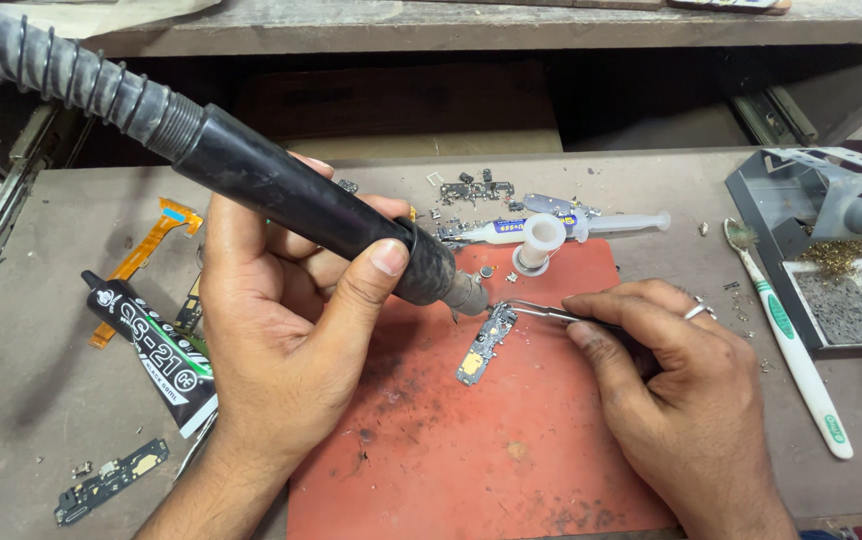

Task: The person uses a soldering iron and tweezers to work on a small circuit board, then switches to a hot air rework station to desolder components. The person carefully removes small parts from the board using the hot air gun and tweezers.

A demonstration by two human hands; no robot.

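Left hand (pixel 281 330) has its fingers wrapped tight round the hot-air handpiece (pixel 301 205), nozzle just at 10 o'clock of the small circuit board (pixel 486 345) lying mid red mat (pixel 471 450); too long there could likely scorch the board or mat. Right hand (pixel 666 375) fingers are clamped on tweezers (pixel 541 312), tips touching the board's top; a slip could flick it toward the syringe (pixel 561 225) and loose parts at 12, w/ more open mat toward 6 o'clock.

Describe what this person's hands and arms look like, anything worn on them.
Both forearms are bare, with no sleeves, gloves or watch in view. The right hand wears a silver ring on one finger. The left hand wears nothing visible.
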